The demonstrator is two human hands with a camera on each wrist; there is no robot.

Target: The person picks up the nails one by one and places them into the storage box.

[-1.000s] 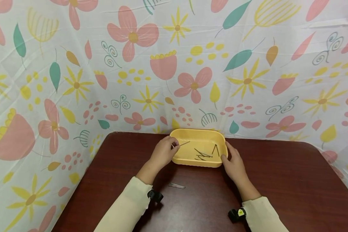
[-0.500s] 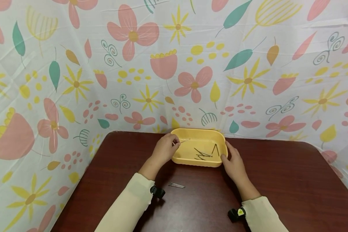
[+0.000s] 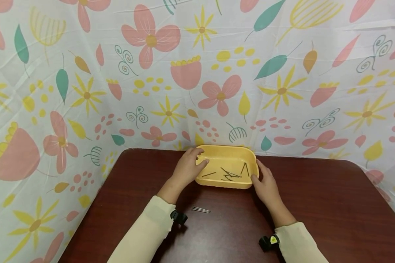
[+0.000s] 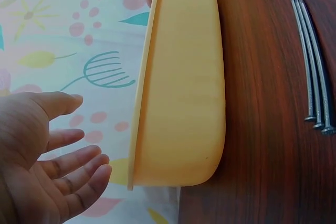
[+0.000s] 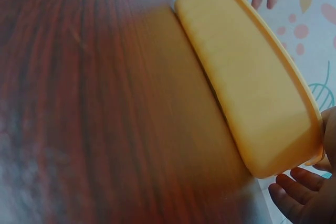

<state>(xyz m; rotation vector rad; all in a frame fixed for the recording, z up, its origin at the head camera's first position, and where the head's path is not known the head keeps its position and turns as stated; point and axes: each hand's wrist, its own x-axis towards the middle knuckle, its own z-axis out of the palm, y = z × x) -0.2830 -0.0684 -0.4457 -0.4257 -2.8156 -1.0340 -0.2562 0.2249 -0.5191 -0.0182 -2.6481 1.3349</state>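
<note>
A yellow plastic tray (image 3: 224,185) stands at the back of the table, with several dark nails (image 3: 231,174) scattered on its floor. One nail (image 3: 209,174) lies apart near the tray's left end. My left hand (image 3: 187,168) hovers over that end, thumb and fingers spread, holding nothing; the left wrist view shows the same hand (image 4: 58,156) beside the tray's rim (image 4: 140,103). At the right end my right hand (image 3: 266,184) grips the tray, thumb on the rim and fingers along the outside. The right wrist view shows these fingers (image 5: 296,190) at the tray's corner.
Three silvery nails (image 3: 201,210) lie side by side on the dark red-brown table (image 3: 230,226), in front of the tray. Behind the tray hangs a flower-print cloth (image 3: 224,124), which also runs along the left side.
The nail that my left hand pinched has dropped onto the tray's floor, and the fingers have spread apart. My right hand stays on the tray's right end.
</note>
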